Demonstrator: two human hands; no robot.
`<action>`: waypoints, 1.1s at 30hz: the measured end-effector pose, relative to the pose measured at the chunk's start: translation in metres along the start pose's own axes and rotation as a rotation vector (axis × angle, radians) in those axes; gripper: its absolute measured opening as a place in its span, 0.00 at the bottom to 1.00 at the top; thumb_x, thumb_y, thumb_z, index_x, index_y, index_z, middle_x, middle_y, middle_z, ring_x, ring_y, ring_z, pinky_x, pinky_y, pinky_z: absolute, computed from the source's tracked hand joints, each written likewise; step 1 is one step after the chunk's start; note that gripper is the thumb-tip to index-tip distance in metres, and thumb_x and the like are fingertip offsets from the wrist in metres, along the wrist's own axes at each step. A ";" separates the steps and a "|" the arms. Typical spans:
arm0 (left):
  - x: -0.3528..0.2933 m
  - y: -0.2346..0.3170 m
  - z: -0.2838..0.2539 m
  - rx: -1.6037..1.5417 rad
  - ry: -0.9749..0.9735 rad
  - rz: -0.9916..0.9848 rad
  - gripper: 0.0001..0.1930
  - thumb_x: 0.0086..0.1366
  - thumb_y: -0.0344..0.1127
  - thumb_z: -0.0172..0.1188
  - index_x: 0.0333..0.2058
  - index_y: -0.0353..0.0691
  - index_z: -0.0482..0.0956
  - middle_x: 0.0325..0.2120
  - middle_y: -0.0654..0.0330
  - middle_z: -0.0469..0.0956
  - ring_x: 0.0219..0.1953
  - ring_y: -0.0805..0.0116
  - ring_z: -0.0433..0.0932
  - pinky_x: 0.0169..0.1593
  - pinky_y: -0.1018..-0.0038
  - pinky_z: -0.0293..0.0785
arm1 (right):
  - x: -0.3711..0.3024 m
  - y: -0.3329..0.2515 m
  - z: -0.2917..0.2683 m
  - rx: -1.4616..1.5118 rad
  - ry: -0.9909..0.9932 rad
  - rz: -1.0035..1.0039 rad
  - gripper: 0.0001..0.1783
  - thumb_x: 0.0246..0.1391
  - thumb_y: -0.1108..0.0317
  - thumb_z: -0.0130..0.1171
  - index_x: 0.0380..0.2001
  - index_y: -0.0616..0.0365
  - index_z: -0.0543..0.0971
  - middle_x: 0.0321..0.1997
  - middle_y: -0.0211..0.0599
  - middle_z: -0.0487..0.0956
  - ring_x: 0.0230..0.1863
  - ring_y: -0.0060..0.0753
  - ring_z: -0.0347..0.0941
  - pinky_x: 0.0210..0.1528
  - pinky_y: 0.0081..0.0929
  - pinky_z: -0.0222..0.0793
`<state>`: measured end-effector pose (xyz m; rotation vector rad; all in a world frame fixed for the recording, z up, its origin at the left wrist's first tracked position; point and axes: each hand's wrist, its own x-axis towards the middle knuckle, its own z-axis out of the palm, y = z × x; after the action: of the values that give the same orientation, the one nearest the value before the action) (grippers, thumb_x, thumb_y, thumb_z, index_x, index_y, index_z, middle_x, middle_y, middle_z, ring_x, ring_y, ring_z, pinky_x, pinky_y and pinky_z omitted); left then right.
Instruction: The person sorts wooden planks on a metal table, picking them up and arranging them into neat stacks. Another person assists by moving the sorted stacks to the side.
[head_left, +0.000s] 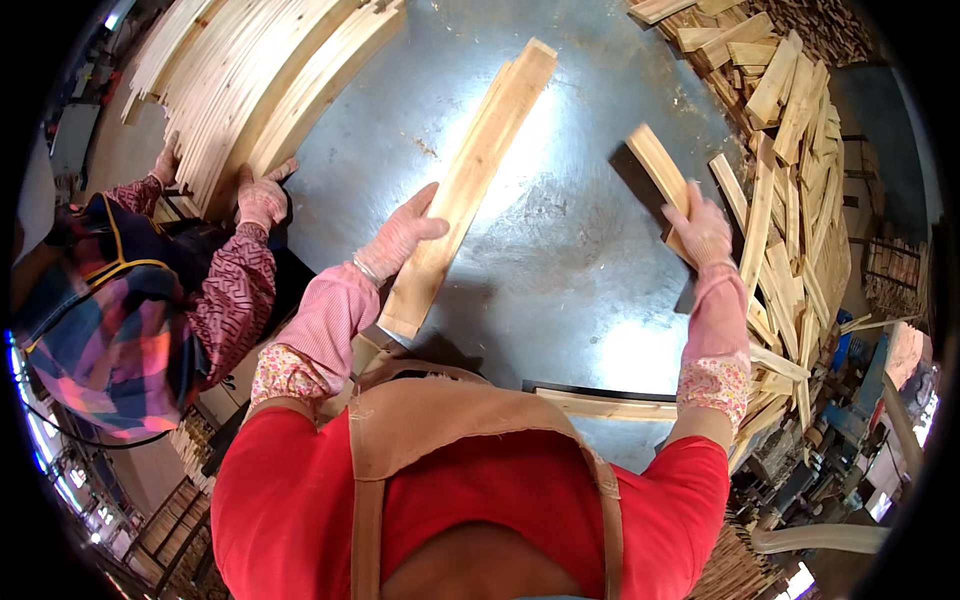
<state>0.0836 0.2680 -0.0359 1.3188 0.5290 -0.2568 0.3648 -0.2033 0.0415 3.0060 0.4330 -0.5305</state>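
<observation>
My left hand [400, 235], in a pink glove, grips the left edge of a long pale wooden board [465, 190], with the thumb over its top face. The board slants across the metal table [580, 250], its far end up and to the right; a second edge shows along its far left side, perhaps another board beneath. On the right, my right hand [703, 228], also gloved in pink, is closed round a shorter wooden board [655, 163]. That board is tilted and casts a dark shadow on the tabletop. The fingers under both boards are partly hidden.
A heap of loose wooden offcuts [775, 200] lines the table's right side. At the far left is a stack of long boards [240, 90], with a co-worker's gloved hand [262, 200] on its near end. A wood strip [610, 405] lies along the near edge.
</observation>
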 end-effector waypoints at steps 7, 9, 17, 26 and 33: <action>-0.022 -0.011 0.009 -1.121 -0.491 -0.377 0.39 0.67 0.49 0.70 0.68 0.29 0.73 0.59 0.29 0.78 0.50 0.35 0.87 0.54 0.44 0.87 | -0.037 -0.259 -0.037 1.601 -0.358 0.427 0.53 0.65 0.17 0.51 0.65 0.59 0.81 0.46 0.41 0.86 0.48 0.41 0.83 0.68 0.45 0.74; -0.049 -0.018 0.020 -0.765 -0.257 -0.361 0.29 0.73 0.40 0.68 0.67 0.32 0.75 0.57 0.44 0.82 0.53 0.51 0.87 0.54 0.56 0.87 | -0.027 -0.297 0.066 1.755 -0.243 0.192 0.49 0.73 0.25 0.47 0.67 0.65 0.77 0.60 0.56 0.83 0.64 0.57 0.76 0.74 0.44 0.68; -0.094 -0.018 0.011 -0.735 -0.068 -0.279 0.23 0.80 0.38 0.59 0.69 0.36 0.76 0.58 0.53 0.84 0.57 0.63 0.84 0.63 0.67 0.80 | -0.174 -0.342 0.091 1.195 -0.346 0.062 0.51 0.73 0.29 0.46 0.77 0.65 0.66 0.70 0.64 0.78 0.74 0.61 0.73 0.75 0.45 0.65; -0.081 0.014 0.061 0.881 0.309 0.071 0.39 0.60 0.50 0.72 0.66 0.38 0.70 0.57 0.43 0.80 0.61 0.39 0.78 0.64 0.52 0.77 | -0.127 -0.320 0.120 0.690 -0.318 -0.090 0.44 0.70 0.29 0.46 0.69 0.55 0.77 0.63 0.66 0.82 0.67 0.69 0.76 0.71 0.53 0.69; -0.067 -0.020 0.066 1.182 0.319 0.110 0.53 0.54 0.48 0.75 0.75 0.33 0.60 0.69 0.38 0.66 0.63 0.36 0.75 0.66 0.50 0.75 | -0.061 -0.102 0.051 0.359 0.152 0.308 0.35 0.55 0.47 0.70 0.64 0.49 0.80 0.62 0.59 0.83 0.65 0.61 0.78 0.69 0.53 0.72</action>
<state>0.0314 0.1920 -0.0085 2.5600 0.5828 -0.2766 0.2641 -0.1266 0.0136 3.3752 -0.1407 -0.3912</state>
